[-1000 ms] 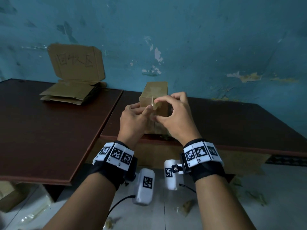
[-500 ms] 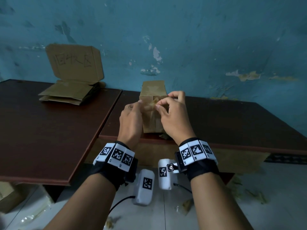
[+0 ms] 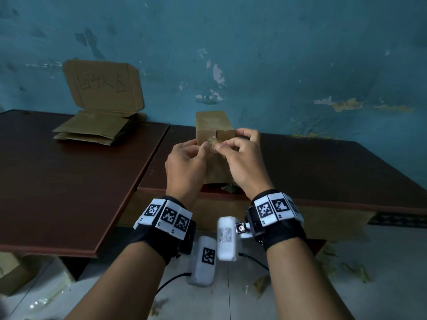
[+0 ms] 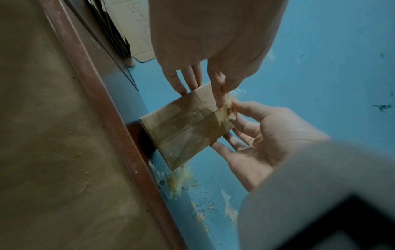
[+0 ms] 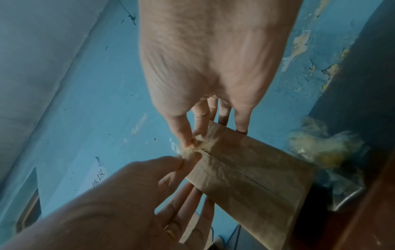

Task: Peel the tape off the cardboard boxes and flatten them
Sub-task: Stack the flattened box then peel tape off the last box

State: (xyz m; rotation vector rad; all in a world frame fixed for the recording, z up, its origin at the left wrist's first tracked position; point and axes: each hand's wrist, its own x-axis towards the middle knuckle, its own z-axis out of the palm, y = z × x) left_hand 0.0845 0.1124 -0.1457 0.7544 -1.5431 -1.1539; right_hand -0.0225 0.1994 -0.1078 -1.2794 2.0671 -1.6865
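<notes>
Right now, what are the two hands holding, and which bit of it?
Left hand and right hand both pinch the crumpled clear tape at the top of the small brown cardboard box.

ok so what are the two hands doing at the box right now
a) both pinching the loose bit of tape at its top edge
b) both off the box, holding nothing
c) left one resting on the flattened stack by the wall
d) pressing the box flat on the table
a: the left hand and right hand both pinch the crumpled tape at the top edge of the upright cardboard box.
</notes>
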